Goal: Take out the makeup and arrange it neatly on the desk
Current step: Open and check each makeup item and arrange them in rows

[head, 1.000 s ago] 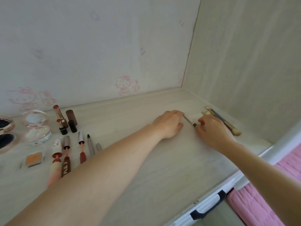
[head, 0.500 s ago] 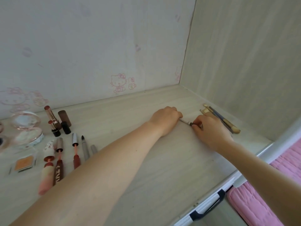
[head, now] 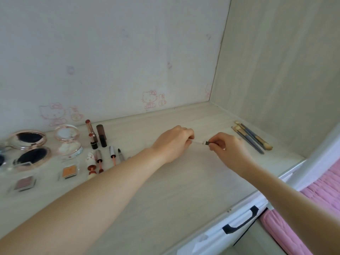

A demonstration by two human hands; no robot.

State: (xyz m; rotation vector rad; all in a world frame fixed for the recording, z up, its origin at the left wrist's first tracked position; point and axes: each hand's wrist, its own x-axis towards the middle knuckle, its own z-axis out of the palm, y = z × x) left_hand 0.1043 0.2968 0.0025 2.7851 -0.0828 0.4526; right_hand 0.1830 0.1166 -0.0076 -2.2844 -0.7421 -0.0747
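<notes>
my left hand point(head: 173, 142) reaches across the desk point(head: 165, 190) with the forearm stretched long from the lower left, knuckles up, fingers curled round one end of a thin white brush point(head: 199, 142). my right hand point(head: 227, 147) comes in from the lower right and pinches the other, dark end of it between thumb and fingertips. the brush runs level between the two hands, just above the desk top, near the middle and towards the back.

i can read no brand on the brush or on the makeup; the print on the tubes is too small. the wall point(head: 110, 52) carries faint pink cartoon cats, no words i can make out.

a second ago my hands were pressed lower on the desk and closer together, with the brush slanted between them; now they sit a little further apart and the brush is straighter. three more brushes point(head: 252, 138) lie side by side to the right, near the side panel. lipsticks point(head: 93, 134), compacts point(head: 31, 144) and small eyeshadow pans point(head: 69, 171) lie in rows on the left, as before.
</notes>
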